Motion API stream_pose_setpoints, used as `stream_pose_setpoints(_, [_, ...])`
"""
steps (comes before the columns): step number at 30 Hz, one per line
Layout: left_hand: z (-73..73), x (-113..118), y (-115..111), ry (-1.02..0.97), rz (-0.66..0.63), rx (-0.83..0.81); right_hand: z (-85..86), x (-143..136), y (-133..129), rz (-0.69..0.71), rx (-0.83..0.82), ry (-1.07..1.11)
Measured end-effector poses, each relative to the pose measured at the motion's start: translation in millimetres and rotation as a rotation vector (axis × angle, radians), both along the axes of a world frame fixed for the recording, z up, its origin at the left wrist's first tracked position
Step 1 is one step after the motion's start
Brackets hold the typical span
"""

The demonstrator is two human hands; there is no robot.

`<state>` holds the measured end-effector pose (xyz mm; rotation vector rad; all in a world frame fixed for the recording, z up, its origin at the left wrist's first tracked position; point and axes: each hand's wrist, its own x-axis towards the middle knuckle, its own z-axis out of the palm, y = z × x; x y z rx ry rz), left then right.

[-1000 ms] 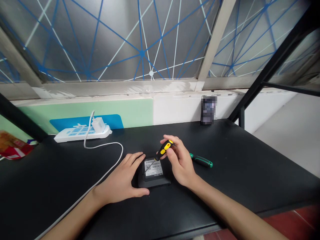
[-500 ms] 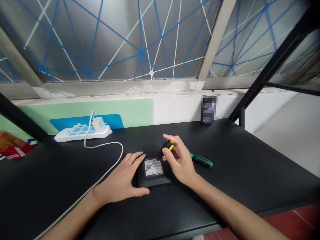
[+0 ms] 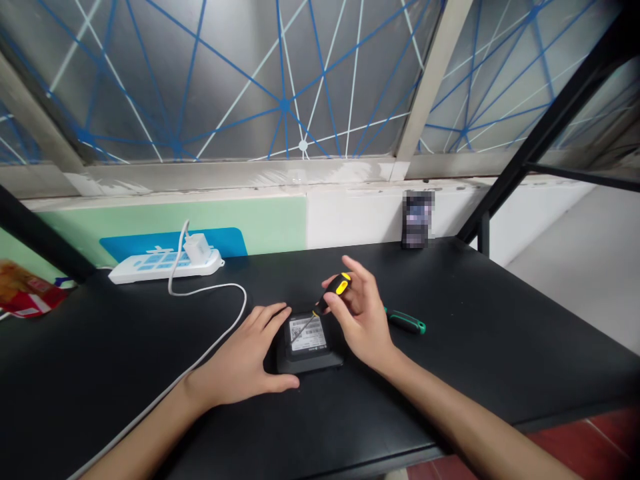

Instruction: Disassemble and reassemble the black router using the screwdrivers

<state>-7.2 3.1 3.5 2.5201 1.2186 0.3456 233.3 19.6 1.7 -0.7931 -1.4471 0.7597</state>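
Note:
A black box-shaped device (image 3: 316, 361) with a white printed label (image 3: 309, 340) lies on the black table. My left hand (image 3: 250, 360) holds its left side, fingers at the far corner and thumb along the near edge. In my right hand (image 3: 364, 317) is a black-and-yellow screwdriver (image 3: 332, 293), pinched by the handle with the index finger raised. Its thin shaft slants down to the left across the label; whether the tip touches the device I cannot tell. Just right of that hand lies a green-and-black handled tool (image 3: 407, 323), its far end hidden.
A white power strip (image 3: 145, 268) with a plugged-in charger (image 3: 197, 248) sits at the back left. Its white cable (image 3: 220, 343) runs past my left forearm. A pixelated dark object (image 3: 417, 220) stands against the wall. A red packet (image 3: 30, 293) is at far left.
My right hand has loosened and turned around the screwdriver handle, with the index finger lifted and more yellow showing. The handle has shifted slightly right. The left hand and device stay put.

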Motion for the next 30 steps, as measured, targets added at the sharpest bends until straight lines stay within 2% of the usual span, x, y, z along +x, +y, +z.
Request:
stream_pose_setpoints(7, [1.4, -3, -1, -0.007, -0.007, 0.001, 10.8, 23, 25, -0.240, 0.056, 0.099])
stream_pose_setpoints(11, [3.0, -3, -1, 0.003, -0.008, -0.008, 10.5, 31, 32, -0.283, 0.058, 0.047])
stream_pose_setpoints(20, [4.3, -2, -2, 0.027, -0.006, -0.018, 7.1, 32, 31, -0.353, 0.057, -0.073])
stream_pose_setpoints(30, [3.9, -3, -1, 0.012, -0.011, -0.004, 4.2, 33, 32, -0.358, 0.029, -0.099])
